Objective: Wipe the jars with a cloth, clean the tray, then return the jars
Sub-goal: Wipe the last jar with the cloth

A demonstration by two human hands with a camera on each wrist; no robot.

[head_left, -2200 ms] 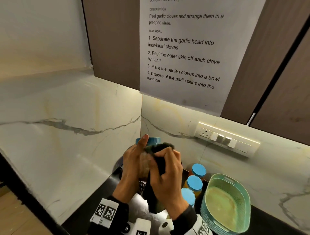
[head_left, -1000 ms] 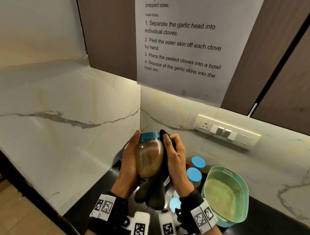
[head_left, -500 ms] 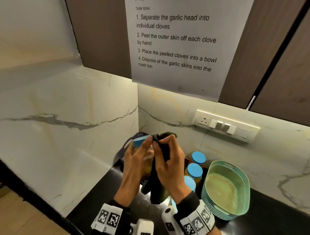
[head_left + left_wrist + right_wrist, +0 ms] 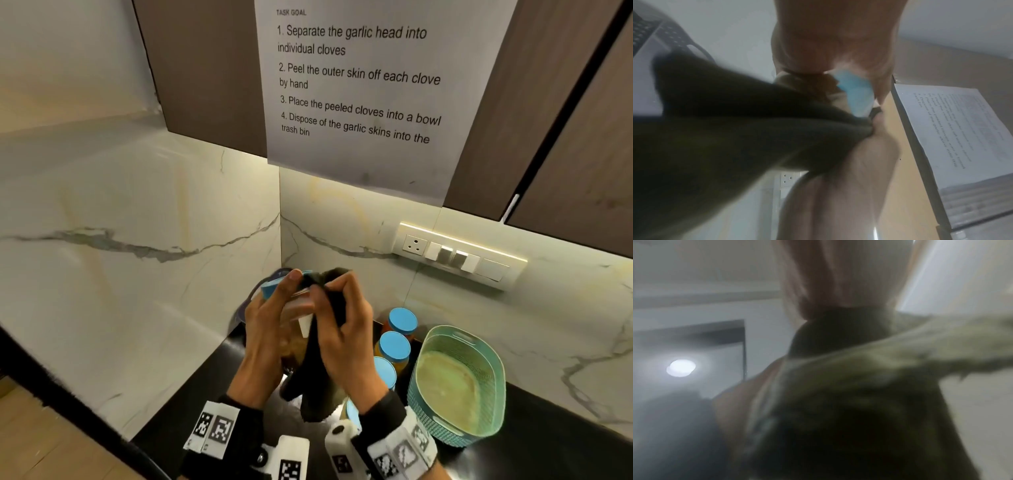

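One black worktop (image 4: pixel 548 442), below both grips. One teal basket (image 4: pixel 493 373), right of the right hand, standing on the worktop. One dark cloth (image 4: pixel 318 373), clenched in the right hand (image 4: pixel 346 329) and pressed over the top of the jar, its tail hanging down between the wrists. One jar (image 4: pixel 291 329) with a blue lid (image 4: pixel 270 287), tilted, lifted clear of the worktop, grasped by the left hand (image 4: pixel 267 329) with fingers curled round its side. Three blue-lidded jars (image 4: pixel 394 346), in a row between the right hand and the basket.
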